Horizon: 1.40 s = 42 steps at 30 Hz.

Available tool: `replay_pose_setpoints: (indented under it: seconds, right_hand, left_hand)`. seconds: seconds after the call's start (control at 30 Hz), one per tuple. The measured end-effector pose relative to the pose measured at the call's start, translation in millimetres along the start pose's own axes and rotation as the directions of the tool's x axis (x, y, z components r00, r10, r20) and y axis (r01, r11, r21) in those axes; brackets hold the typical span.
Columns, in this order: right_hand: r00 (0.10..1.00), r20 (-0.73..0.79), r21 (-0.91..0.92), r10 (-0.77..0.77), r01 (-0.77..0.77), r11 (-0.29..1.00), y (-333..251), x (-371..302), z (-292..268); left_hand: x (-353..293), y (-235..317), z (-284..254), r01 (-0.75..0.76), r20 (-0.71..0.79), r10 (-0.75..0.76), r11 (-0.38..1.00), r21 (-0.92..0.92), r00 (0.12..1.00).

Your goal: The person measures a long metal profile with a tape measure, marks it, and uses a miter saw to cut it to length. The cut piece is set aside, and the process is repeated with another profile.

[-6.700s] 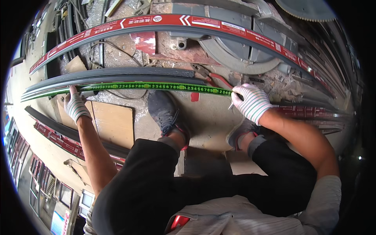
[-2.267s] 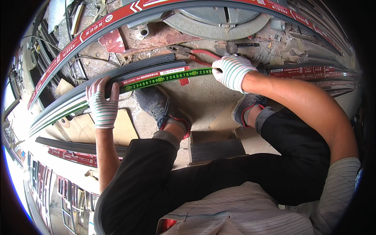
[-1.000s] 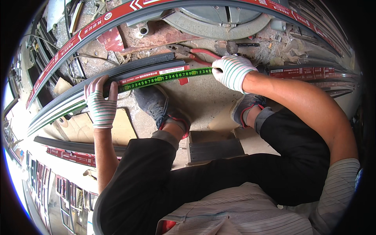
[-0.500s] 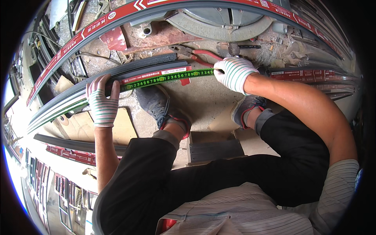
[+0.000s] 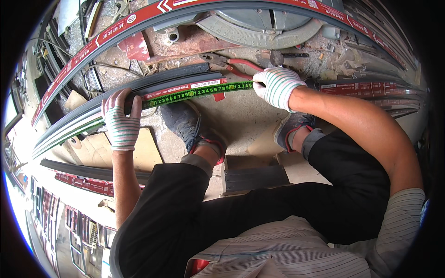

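Observation:
A green tape measure blade (image 5: 208, 91) is stretched along a grey metal profile (image 5: 153, 87) with a red and white label strip. My left hand (image 5: 121, 119), in a striped white glove, closes over the profile and blade, thumb at the near edge. To the left, the blade runs on beside the profile. My right hand (image 5: 278, 88), gloved alike, pinches the blade past the profile's right end; its fist hides whatever else it holds. Red-handled pliers (image 5: 236, 65) lie just beyond the right hand.
A long red-labelled profile (image 5: 104, 41) arcs across the far side before a saw's round, graduated base (image 5: 264, 32). My shoes (image 5: 183, 123) stand below the blade. Cardboard (image 5: 118, 150) lies at left. A dark block (image 5: 254, 178) sits between my legs. More profiles (image 5: 366, 88) lie at right.

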State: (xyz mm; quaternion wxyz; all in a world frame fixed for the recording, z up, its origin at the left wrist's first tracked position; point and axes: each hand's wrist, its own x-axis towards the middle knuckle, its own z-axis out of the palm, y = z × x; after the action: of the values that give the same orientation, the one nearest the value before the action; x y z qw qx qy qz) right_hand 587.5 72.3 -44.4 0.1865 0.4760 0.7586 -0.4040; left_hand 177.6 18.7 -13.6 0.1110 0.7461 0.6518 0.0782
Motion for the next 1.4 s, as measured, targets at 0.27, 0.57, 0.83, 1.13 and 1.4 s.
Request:
replay_pose_setpoints:
  seconds: [0.27,0.57,0.83,1.13,1.4]
  right_hand:
    - [1.0,0.009,0.001,0.014,-0.014,1.0,-0.6,-0.1,0.2]
    - [0.998,0.027,0.001,0.05,-0.05,0.999,2.1,-3.6,-5.9]
    - [0.975,-0.094,0.162,-0.202,0.215,0.963,-0.5,1.2,-9.5]
    - [0.968,-0.122,0.25,-0.218,0.243,0.937,-8.7,-6.0,-27.8]
    - [0.929,-0.305,0.194,-0.21,0.277,0.941,18.1,-11.7,-73.6]
  left_hand:
    - [-1.6,-2.1,0.5,0.018,0.015,-0.018,1.0,-0.01,1.0]
    - [3.3,4.5,-4.4,0.01,0.02,-0.011,1.0,0.027,1.0]
    - [-2.5,-3.5,-46.3,-0.004,0.016,0.006,0.995,-0.102,1.0]
    - [6.0,-10.9,-112.4,0.027,-0.024,-0.028,0.998,-0.05,0.999]
    - [32.5,-15.9,-113.8,-0.04,-0.041,0.039,0.998,-0.042,0.998]
